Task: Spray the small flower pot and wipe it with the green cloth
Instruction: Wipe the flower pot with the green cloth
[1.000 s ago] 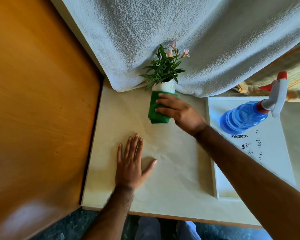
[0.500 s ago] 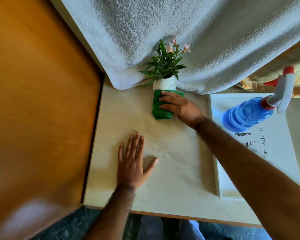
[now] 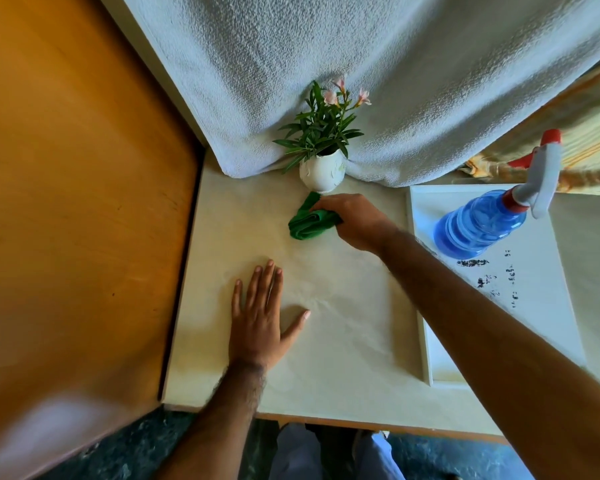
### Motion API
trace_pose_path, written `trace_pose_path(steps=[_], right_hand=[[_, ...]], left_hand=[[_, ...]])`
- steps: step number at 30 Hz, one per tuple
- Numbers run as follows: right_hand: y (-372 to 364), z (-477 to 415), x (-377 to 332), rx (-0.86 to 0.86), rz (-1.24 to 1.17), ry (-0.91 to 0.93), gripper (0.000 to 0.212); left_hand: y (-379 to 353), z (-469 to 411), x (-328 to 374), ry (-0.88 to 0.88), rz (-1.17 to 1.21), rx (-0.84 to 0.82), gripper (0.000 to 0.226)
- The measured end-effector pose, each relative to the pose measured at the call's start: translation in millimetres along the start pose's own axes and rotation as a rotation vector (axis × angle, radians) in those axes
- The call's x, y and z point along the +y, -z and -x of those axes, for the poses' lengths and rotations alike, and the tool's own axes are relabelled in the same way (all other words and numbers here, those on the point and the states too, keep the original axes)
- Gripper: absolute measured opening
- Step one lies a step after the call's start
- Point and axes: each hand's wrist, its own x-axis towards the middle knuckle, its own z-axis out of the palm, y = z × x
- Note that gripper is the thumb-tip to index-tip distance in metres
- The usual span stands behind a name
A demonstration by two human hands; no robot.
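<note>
A pale cream table fills the frame's centre. On it: a small white ceramic flower pot at upper centre, a crumpled green cloth just below, a white tray right.

One pot, white, holding one plant with three pink blooms visible. One cloth, green, bunched. One spray bottle, blue, with one white head and one red trigger. One tray, white. One towel, pale, draped at the back. One surface, cream. One wooden panel at the left. Two hands: one left, one right. Two forearms, bare.
</note>
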Motion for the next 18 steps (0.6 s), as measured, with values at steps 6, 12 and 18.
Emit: trace_pose_path(steps=[6, 12, 18], right_hand=[[19.3, 33.7, -17.3, 0.039, 0.017, -0.115, 0.050], [29.3, 125.9, -23.4, 0.276, 0.103, -0.075, 0.054], [17.2, 226.7, 12.7, 0.401, 0.264, -0.285, 0.062]], left_hand=[[2.8, -1.3, 0.0, 0.006, 0.011, -0.028, 0.098], [6.6, -1.4, -2.6, 0.009, 0.034, -0.053, 0.097], [10.2, 1.2, 2.1, 0.003, 0.058, -0.015, 0.093]])
